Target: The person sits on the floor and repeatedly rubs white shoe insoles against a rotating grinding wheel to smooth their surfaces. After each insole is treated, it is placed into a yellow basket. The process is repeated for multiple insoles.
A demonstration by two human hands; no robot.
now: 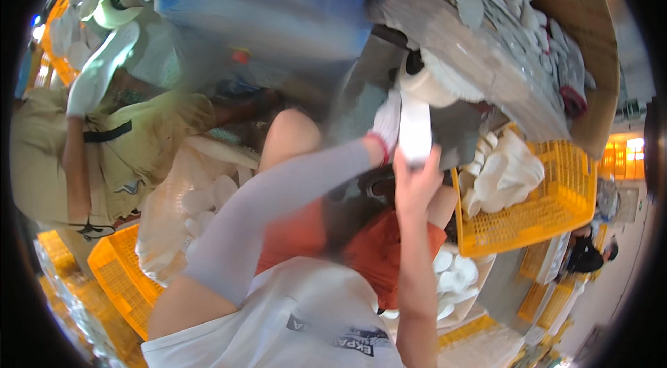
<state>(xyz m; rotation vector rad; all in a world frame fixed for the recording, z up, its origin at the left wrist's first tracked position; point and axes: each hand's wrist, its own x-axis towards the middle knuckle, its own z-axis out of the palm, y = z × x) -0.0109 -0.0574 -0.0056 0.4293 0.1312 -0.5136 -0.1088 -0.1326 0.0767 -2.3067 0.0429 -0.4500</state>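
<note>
White shoe sole (415,130) lies near a cream wheel-like part (445,83), its near end grasped by the bare right hand (417,177). Gloved left hand (387,121) is at its left edge; I cannot tell whether it grips. Rightward stands a yellow plastic basket (528,234) holding white pieces (511,177).

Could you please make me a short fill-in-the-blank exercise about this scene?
1. The left hand wears a pale ____ with a reddish cuff.
2. The right hand grips the near end of a flat piece whose colour is ____.
3. In the picture, the yellow basket nearest the right hand lies to that hand's ____ side.
4. The big plastic bin at the top of the view is coloured ____.

Missing words: glove; white; right; blue.
</note>
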